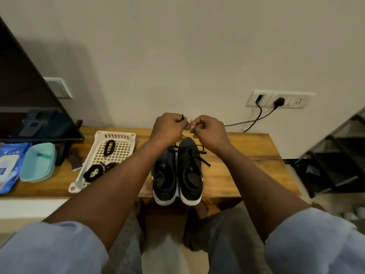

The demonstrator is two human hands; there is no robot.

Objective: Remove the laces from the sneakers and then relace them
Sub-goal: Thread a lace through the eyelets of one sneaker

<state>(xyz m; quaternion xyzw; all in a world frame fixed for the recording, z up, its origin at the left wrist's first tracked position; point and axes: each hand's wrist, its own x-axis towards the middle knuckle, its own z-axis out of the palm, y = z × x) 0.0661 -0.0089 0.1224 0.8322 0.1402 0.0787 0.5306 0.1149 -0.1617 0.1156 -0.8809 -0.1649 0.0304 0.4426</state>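
Lace: a black lace (204, 164) crosses the eyelets at the toe end of one sneaker, and its ends rise to the two grips held close together above the shoe.
Lace tip: a short tip (182, 116) pokes up out of the left grip.
Left grip: the left grip (167, 128) is closed, with thumb and curled fingers pinching that end.
Right grip: the right grip (209, 133) is closed too, its fingertips pinched as if on the other end, though the strand there barely shows.
Laced sneaker: the right sneaker (190, 171) sits directly below the right grip with its heel toward the person.
Other sneaker: the left sneaker (165, 175) stands touching it, below the left grip. It seems to carry no lace, but black on black makes that hard to tell.
Step in hand: this is probably evening the ends after the first crossing.
Doing it well: bring both tips level and pull up gently until the bottom bar lies flat. Keep the lace untwisted, and steady the shoe before feeding the next eyelets.
Counter: the wooden counter (246, 155) carries both shoes, whose heels overhang its near edge.
Basket: a white basket (116, 134), left of and below the left grip, holds coiled black laces (93, 172).
Beyond: a teal container (37, 165) lies further left.
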